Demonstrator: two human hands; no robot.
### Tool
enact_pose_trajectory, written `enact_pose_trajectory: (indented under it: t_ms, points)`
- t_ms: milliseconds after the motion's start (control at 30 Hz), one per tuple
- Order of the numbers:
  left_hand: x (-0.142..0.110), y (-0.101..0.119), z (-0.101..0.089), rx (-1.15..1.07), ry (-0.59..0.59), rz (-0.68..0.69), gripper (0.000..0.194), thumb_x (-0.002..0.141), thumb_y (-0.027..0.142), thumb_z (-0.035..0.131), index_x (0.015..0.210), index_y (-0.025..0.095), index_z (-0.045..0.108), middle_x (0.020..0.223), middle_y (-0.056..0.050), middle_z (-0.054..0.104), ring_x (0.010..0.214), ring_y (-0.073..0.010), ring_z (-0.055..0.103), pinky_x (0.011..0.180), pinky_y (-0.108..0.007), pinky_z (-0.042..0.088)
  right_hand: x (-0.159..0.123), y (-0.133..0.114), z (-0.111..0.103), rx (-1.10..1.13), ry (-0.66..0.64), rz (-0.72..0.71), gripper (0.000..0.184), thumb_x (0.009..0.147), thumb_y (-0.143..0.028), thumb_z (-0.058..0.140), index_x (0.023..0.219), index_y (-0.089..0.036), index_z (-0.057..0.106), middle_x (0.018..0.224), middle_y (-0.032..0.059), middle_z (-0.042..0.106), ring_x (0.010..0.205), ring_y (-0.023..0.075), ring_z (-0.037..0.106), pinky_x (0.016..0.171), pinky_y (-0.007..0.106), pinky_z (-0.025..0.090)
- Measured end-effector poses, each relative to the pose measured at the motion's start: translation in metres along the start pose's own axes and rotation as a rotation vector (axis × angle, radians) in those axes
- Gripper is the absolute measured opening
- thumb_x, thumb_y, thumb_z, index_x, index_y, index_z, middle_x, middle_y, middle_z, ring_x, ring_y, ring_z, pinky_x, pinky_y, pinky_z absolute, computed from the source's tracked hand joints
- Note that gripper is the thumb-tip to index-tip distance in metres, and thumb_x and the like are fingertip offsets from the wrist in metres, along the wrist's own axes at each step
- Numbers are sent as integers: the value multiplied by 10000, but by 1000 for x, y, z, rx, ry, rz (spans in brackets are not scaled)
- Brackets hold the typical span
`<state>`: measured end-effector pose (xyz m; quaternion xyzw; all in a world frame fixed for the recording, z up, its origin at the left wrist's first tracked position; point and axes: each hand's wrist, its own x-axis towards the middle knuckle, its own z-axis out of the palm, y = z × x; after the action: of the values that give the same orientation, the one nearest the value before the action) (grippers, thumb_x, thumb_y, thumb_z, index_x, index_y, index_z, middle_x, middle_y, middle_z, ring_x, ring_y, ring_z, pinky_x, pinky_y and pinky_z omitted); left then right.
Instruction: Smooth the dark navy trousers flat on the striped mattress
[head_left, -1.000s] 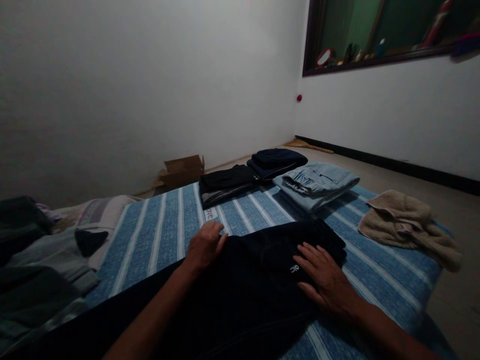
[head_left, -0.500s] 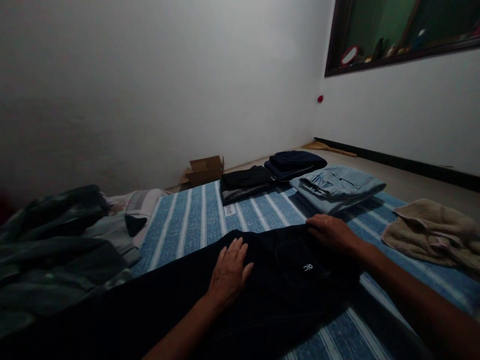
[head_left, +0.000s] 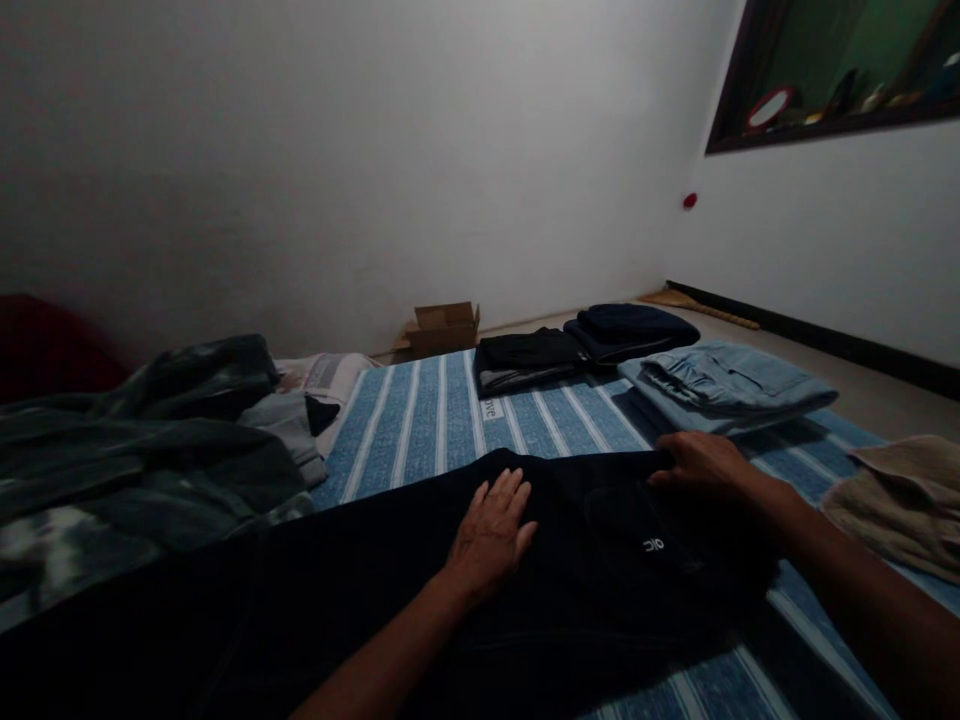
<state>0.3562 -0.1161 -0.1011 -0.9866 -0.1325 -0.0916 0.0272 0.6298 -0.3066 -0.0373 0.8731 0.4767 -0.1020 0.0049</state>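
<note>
A black pair of trousers (head_left: 390, 600) with a small white label lies spread across the blue striped mat (head_left: 427, 420) in front of me. My left hand (head_left: 491, 530) rests flat on the dark cloth, fingers apart. My right hand (head_left: 701, 465) sits at the garment's far edge near the waistband, fingers curled down on the cloth; whether it pinches the fabric is unclear.
Folded clothes lie at the mat's far end: a black stack (head_left: 525, 360), a navy stack (head_left: 630, 328) and light blue jeans (head_left: 731, 385). A beige towel (head_left: 896, 500) lies at the right. Loose dark garments (head_left: 135, 450) are heaped at the left. A cardboard box (head_left: 444, 327) stands by the wall.
The view has swung left. My left hand moved from the trousers' far edge onto the middle of the cloth. My right hand moved from the label area up to the far edge.
</note>
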Motion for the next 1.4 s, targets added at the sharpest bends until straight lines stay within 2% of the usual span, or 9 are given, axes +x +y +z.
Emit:
enact_pose_trajectory:
  t_ms: [167,467,600,733,900,1000,1133,1300,1400]
  points:
    - [1,4,-5,-53,-124,-76,501,921,332,438,1388,167,369,1497,-96,298,1380,-256,255,1091,-554,248,-1,2,10,-8,-36,73,275,797,-445,557,886,-189,603,881,91,657,813,250,623,551,277,320]
    - [-1,6,-15,-98,-209,-89,520,927,387,415,1396,172,353,1520,-99,245,1406,-255,172,1106,-557,181,4,5,12,-1,-107,79,337,749,-449,603,951,-179,604,931,115,655,864,289,620,582,299,355]
    - [-2,5,-8,-113,-174,-69,542,939,457,351,1402,175,343,1521,-107,246,1409,-258,157,1101,-566,173,11,1,6,78,-167,24,333,682,-343,658,972,-178,649,951,113,665,866,285,628,616,306,403]
    - [-5,4,1,-83,-114,-42,563,944,508,296,1400,183,349,1519,-109,255,1408,-258,161,1104,-548,173,24,-14,2,234,-229,-82,440,682,-211,624,1122,-188,633,1040,89,673,897,226,636,693,268,449]
    - [-7,4,5,-57,-68,-21,555,945,500,304,1386,171,371,1514,-110,270,1404,-245,183,1117,-481,193,49,-47,3,369,-238,-168,555,759,-361,608,1255,-120,551,1148,122,636,944,205,623,762,245,459]
    - [-8,5,6,-56,-34,-2,536,944,478,332,1377,165,379,1510,-109,283,1402,-237,189,1119,-456,208,61,-63,10,377,-228,-179,475,735,-449,643,1086,-130,647,1003,112,677,872,220,627,693,264,453]
    - [-11,7,7,-75,0,12,508,945,446,358,1361,157,390,1503,-110,298,1396,-232,209,1116,-432,232,63,-72,23,366,-224,-167,253,699,-396,665,744,-148,651,713,63,646,695,213,606,550,273,384]
    - [-15,11,5,-122,20,0,454,934,387,404,1317,145,428,1478,-118,348,1380,-237,257,1103,-414,277,55,-71,28,410,-198,-164,208,717,-369,623,694,-167,581,662,28,586,654,182,556,519,268,329]
    - [-16,14,3,-136,30,0,421,929,351,414,1288,134,451,1455,-131,383,1367,-247,288,1091,-417,303,58,-73,22,460,-271,-174,239,700,-400,638,670,-169,582,636,19,584,618,170,541,509,264,333]
